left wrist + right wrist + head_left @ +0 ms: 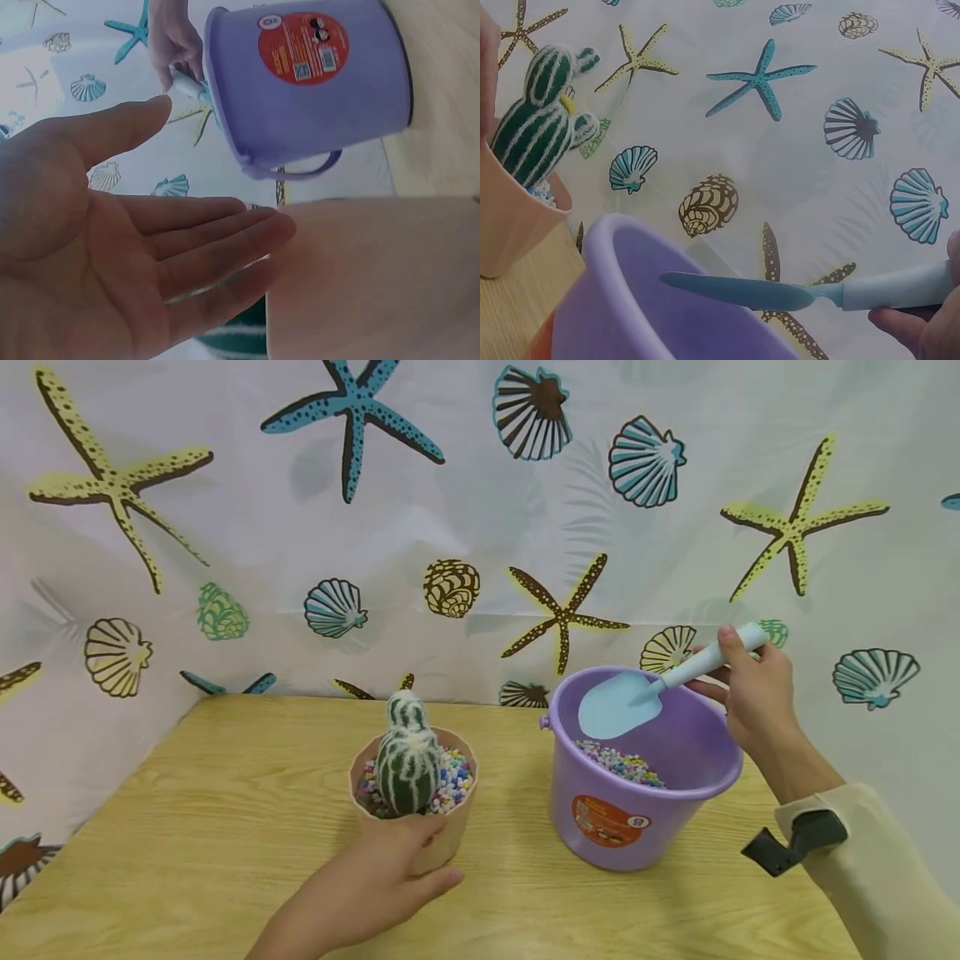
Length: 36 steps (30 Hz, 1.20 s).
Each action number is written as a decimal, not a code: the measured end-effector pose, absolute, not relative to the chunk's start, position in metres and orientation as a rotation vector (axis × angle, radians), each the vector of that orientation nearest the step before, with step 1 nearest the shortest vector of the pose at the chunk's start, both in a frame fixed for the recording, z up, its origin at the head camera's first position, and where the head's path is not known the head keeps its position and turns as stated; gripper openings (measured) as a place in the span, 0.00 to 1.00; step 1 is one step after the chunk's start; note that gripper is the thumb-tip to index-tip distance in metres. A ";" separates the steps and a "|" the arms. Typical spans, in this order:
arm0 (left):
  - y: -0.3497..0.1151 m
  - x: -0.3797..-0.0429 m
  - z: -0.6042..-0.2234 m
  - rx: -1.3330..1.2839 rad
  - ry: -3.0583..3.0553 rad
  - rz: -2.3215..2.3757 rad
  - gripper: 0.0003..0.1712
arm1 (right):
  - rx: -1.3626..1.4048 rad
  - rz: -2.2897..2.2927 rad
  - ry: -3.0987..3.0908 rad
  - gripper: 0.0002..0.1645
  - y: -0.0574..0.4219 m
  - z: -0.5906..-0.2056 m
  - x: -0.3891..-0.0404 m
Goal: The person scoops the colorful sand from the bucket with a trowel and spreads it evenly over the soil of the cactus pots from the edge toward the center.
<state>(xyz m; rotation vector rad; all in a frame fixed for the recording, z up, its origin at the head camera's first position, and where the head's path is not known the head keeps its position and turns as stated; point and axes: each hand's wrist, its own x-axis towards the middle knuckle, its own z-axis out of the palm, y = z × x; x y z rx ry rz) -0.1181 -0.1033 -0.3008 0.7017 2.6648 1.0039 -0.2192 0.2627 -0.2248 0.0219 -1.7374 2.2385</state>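
Observation:
My right hand (759, 693) grips the pale handle of a light blue trowel (620, 704), its blade over the inside of a purple bucket (633, 822). Small multicoloured pebbles (618, 764) lie in the bucket. In the right wrist view the trowel (735, 290) shows its blade edge-on, above the bucket's rim. My left hand (367, 885) is at the near side of a peach flowerpot (442, 847). The left wrist view shows this hand (97, 255) with its fingers extended by the pot's wall (375, 277). A knitted-looking green-and-white cactus (408, 768) stands in the pot among similar pebbles.
The pot and bucket stand on a light wooden table (202, 810). Behind hangs a white cloth (465, 510) printed with starfish and shells. The bucket's purple carrying handle (319, 169) hangs beside it. A black strap (817, 833) circles the right sleeve.

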 end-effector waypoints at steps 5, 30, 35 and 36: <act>-0.088 -0.116 -0.301 0.821 2.747 0.976 0.40 | -0.004 2.199 -1.759 0.18 0.269 -0.230 -0.220; -0.020 -0.150 -0.310 0.740 2.714 1.241 0.47 | -0.083 1.786 -2.057 0.07 0.276 -0.247 -0.234; -0.007 -0.154 -0.310 0.736 2.721 1.323 0.46 | -0.143 1.676 -2.126 0.05 0.277 -0.252 -0.237; -0.005 -0.155 -0.309 0.739 2.722 1.343 0.45 | -0.146 1.669 -2.132 0.06 0.277 -0.253 -0.237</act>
